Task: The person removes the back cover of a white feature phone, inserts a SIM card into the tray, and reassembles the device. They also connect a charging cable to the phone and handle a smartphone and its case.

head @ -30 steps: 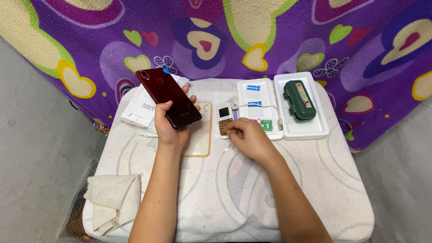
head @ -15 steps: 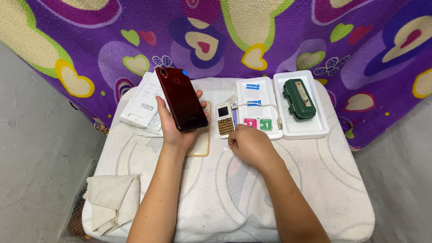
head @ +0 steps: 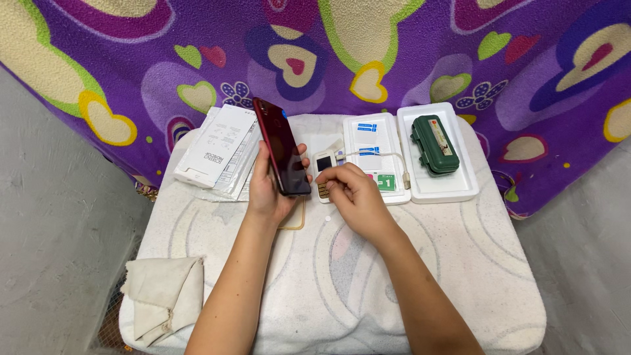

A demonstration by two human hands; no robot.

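My left hand (head: pixel 271 190) grips a dark red smartphone (head: pixel 282 146) by its lower end, its glossy back facing up and its top tilted toward the far left. My right hand (head: pixel 355 198) rests on the table just right of it, fingers curled over a small white keypad device (head: pixel 323 165) with a little screen. Whether the fingers pinch anything is hidden. A clear phone case (head: pixel 296 222) lies partly under my left wrist.
A white tray (head: pixel 453 187) holds a green case (head: pixel 434 144). Beside it lies a white packet with blue labels (head: pixel 369 136) and a thin cable (head: pixel 393 158). White paper packets (head: pixel 219 146) sit far left, a folded cloth (head: pixel 163 296) near left. A purple heart-patterned blanket (head: pixel 394 46) hangs behind.
My left hand has turned the red phone from pointing left to more upright and edge-on. My right hand shifted slightly toward the small keypad device.
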